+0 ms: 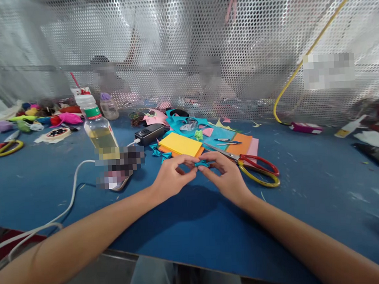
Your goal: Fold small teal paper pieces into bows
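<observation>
Between the fingertips of both hands is a small folded piece of blue paper (202, 163), partly hidden by the fingers. My left hand (175, 173) pinches it from the left, and my right hand (224, 174) pinches it from the right. Just behind the hands lies a stack of yellow paper (181, 144) with orange sheets under it. Several small folded blue pieces (165, 156) rest by the stack's left side. Scissors (257, 168) with one red and one yellow handle lie to the right of my right hand, blades pointing toward the papers.
A phone (121, 171) on a white cable (73, 199) and a bottle of yellowish liquid (98, 130) stand left. A black box-shaped device (150, 134) sits behind. Blue paper scraps (175, 122), orange sheets (240, 142) and pens (229, 141) lie before a perforated metal screen (171, 45).
</observation>
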A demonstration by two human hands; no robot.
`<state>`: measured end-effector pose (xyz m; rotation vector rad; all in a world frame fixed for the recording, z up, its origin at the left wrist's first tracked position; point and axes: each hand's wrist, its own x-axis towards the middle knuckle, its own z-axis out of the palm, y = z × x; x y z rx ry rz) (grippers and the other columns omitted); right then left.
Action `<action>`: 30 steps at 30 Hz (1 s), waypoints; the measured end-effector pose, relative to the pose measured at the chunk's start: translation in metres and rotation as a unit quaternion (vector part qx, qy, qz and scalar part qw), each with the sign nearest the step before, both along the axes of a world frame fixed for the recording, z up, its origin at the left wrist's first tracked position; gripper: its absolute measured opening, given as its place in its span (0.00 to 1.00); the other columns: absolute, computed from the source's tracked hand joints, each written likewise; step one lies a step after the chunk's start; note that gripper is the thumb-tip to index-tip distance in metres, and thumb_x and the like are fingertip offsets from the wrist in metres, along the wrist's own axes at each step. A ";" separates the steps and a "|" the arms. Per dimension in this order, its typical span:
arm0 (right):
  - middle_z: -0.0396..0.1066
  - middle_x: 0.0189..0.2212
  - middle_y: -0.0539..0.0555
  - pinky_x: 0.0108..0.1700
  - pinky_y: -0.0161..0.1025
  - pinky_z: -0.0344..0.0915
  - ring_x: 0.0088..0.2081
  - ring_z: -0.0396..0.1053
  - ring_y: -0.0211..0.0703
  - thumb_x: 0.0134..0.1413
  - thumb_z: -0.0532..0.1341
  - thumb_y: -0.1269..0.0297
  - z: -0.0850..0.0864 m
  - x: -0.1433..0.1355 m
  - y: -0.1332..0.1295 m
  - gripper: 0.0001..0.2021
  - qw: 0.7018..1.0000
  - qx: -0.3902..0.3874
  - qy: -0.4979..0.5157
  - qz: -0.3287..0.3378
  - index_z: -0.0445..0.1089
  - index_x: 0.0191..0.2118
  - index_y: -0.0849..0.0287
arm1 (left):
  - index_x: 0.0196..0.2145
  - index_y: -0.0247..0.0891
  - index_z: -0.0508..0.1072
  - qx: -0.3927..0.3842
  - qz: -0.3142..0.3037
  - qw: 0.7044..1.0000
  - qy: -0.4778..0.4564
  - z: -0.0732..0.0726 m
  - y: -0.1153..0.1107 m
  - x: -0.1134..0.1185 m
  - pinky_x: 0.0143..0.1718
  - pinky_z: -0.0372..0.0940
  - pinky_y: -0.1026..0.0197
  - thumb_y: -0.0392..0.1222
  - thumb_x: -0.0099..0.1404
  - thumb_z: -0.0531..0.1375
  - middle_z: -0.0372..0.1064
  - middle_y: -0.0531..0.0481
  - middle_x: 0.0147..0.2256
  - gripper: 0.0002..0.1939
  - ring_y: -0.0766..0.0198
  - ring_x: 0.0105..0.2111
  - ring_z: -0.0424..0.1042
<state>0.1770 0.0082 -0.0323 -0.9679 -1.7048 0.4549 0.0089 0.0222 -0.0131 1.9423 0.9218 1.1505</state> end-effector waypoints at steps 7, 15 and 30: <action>0.69 0.39 0.51 0.38 0.39 0.68 0.40 0.69 0.40 0.49 0.62 0.70 0.002 -0.001 -0.006 0.15 0.998 0.047 0.017 0.023 0.65 0.45 0.53 | 0.33 0.36 0.73 0.053 -0.006 0.998 -0.028 0.001 -0.003 0.002 0.26 0.67 0.71 0.34 0.56 0.60 0.73 0.50 0.32 0.05 0.67 0.32 0.72; 0.68 0.41 0.52 0.37 0.39 0.68 0.41 0.67 0.41 0.45 0.64 0.72 0.005 0.000 -0.009 0.20 0.994 0.104 -0.012 0.042 0.63 0.46 0.53 | 0.33 0.38 0.72 0.110 -0.026 0.992 -0.047 0.002 -0.004 0.000 0.26 0.66 0.73 0.33 0.57 0.60 0.71 0.50 0.35 0.05 0.69 0.34 0.71; 0.68 0.36 0.54 0.44 0.44 0.63 0.41 0.66 0.43 0.49 0.54 0.75 0.016 0.004 -0.011 0.08 0.992 0.076 -0.105 -0.006 0.65 0.35 0.58 | 0.38 0.38 0.73 0.034 0.025 0.999 -0.024 0.002 -0.007 0.003 0.29 0.69 0.72 0.35 0.55 0.62 0.74 0.51 0.32 0.11 0.69 0.31 0.73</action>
